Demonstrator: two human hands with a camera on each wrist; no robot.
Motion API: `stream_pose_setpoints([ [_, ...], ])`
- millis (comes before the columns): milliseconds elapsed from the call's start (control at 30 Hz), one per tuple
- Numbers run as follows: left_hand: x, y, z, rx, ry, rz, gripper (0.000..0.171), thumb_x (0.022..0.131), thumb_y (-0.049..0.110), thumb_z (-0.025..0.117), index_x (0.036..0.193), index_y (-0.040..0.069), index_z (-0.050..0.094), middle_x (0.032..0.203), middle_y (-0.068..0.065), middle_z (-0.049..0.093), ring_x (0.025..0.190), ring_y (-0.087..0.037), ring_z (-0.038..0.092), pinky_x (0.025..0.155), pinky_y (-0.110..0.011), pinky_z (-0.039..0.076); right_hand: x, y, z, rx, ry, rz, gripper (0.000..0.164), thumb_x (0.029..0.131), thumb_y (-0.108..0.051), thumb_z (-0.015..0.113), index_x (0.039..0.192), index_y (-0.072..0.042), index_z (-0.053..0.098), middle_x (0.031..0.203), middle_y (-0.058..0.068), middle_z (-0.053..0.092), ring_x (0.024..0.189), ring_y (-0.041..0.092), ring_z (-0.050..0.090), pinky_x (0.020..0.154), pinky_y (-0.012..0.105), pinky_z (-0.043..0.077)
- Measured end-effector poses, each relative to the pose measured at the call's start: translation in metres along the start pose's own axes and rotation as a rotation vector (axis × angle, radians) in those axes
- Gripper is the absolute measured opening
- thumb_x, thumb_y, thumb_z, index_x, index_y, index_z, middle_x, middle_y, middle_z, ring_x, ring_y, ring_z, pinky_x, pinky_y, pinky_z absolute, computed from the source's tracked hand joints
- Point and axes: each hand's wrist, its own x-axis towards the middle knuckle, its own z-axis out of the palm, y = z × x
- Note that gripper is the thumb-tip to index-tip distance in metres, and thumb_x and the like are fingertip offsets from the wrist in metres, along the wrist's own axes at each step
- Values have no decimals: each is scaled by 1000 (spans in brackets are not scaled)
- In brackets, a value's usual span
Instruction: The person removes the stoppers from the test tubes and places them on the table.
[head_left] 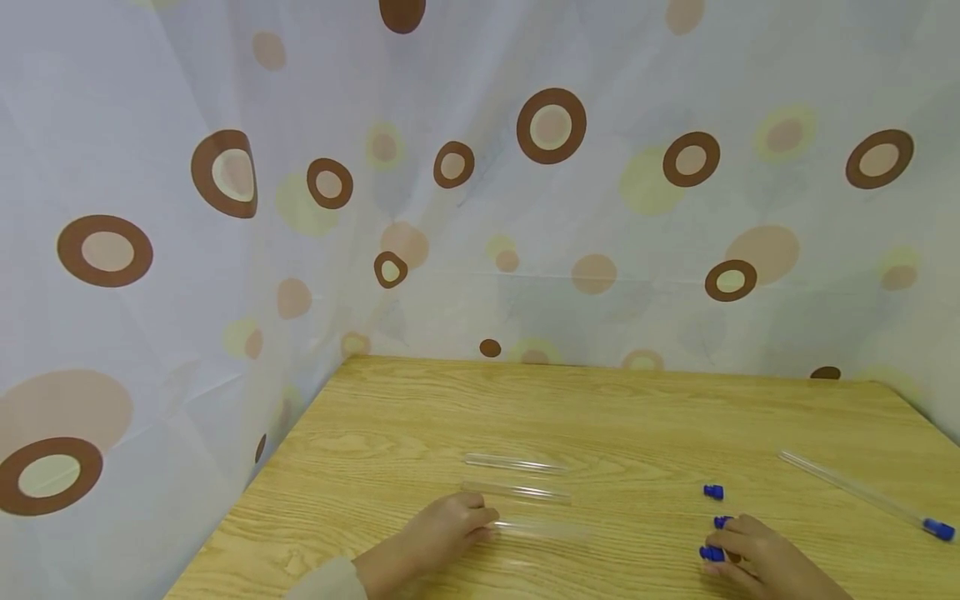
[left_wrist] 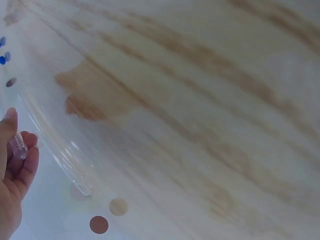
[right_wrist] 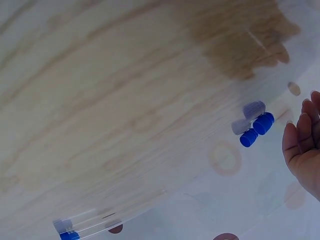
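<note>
My left hand (head_left: pixel 453 529) pinches the near end of a clear test tube (head_left: pixel 536 528), which points right, low over the table. In the left wrist view the rounded tip of that tube (left_wrist: pixel 19 150) shows between thumb and fingers. Two more clear tubes, a middle one (head_left: pixel 517 492) and a far one (head_left: pixel 516 463), lie side by side beyond it. On the right, thumb and fingertips of my right hand (head_left: pixel 768 560) pinch a small blue cap (head_left: pixel 712 553). Another blue cap (head_left: pixel 722 522) is partly hidden behind the fingers, and a third cap (head_left: pixel 713 492) lies farther back.
A clear tube with a blue cap on its end (head_left: pixel 855 487) lies slanted at the right of the wooden table (head_left: pixel 630 417). A pale curtain with brown and beige circles (head_left: pixel 592 208) hangs behind the table and along its left side.
</note>
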Motion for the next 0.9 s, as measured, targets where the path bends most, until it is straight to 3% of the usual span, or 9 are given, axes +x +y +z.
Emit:
stream_pose_setpoints([
  [267,-3,-3,0,-9,-34,-39,20,85,15,64,102,5,68,85,1,63,73,1,58,65,0,44,-1,0,1,10,-5,-8,17,74,-18,77,81,-8,65,76,-7,55,71,-4,40,52,10,32],
  [533,-8,-12,7,-26,59,51,20,88,18,61,97,2,68,80,-1,61,68,0,54,61,-2,44,-5,3,3,14,-25,-19,16,74,-19,77,80,-12,64,74,-14,53,68,-5,38,51,11,29],
  [900,-9,-9,0,-30,-28,-39,19,87,17,62,100,6,69,82,1,61,69,4,49,61,-2,42,-13,5,-1,29,-74,18,14,75,-19,75,80,-11,65,75,-20,46,68,-10,28,50,10,25],
])
